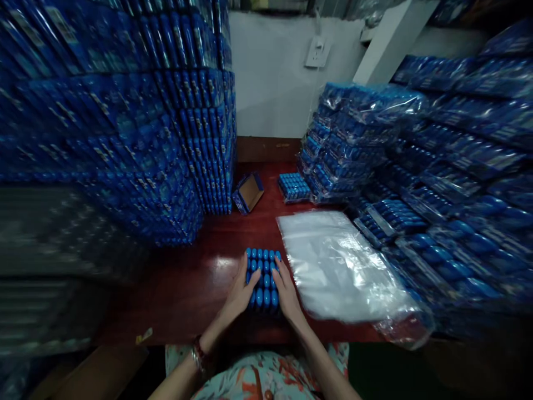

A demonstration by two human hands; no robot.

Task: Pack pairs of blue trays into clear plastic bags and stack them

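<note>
A compact block of glossy blue round-topped tubes [266,282], set in rows, rests on the dark red table near its front edge. My left hand [245,283] lies along the block's left side, its thumb over the tops. Along the right side is my right hand [287,286], fingers pressed to the outer tubes. Both hands are closed around the block from its two sides. What the tubes are exactly, I cannot tell. A pile of clear plastic bags [333,261] lies just right of my right hand.
Tall stacks of blue packs [204,128] rise at the left. Plastic-wrapped stacks [350,133] stand at the right. An open small box [249,193] and a wrapped blue pack [293,186] sit farther back on the table [187,300]. A wall socket [317,51] is behind.
</note>
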